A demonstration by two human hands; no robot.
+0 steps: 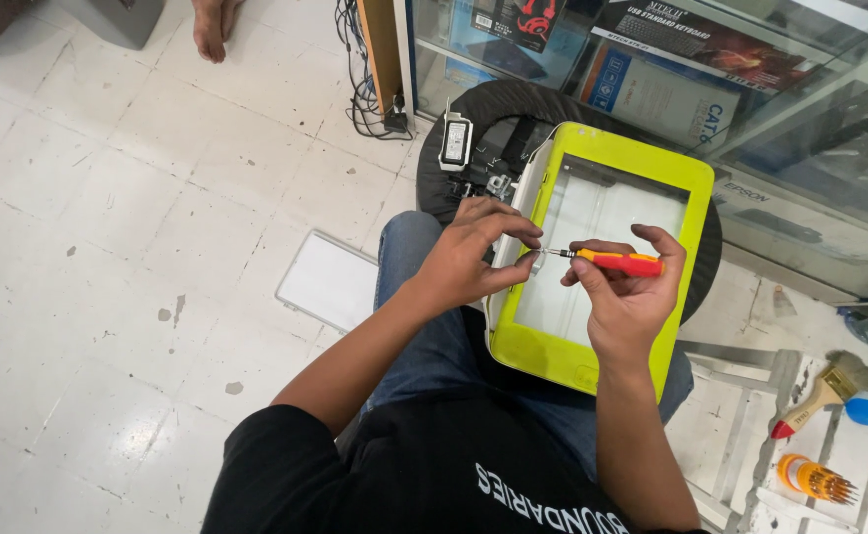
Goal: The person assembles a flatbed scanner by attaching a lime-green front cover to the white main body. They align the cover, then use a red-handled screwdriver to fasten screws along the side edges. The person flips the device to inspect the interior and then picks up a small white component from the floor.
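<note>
Lime-green tablet frame (620,158) rests tilted on the person's lap, clear panel up. Right hand (624,292) fingers closed around red-yellow screwdriver (620,262), tip at the frame's left edge. Left hand (474,255) fingers curled, pinching that edge at the tip. Black round stool (474,114) beyond.
</note>
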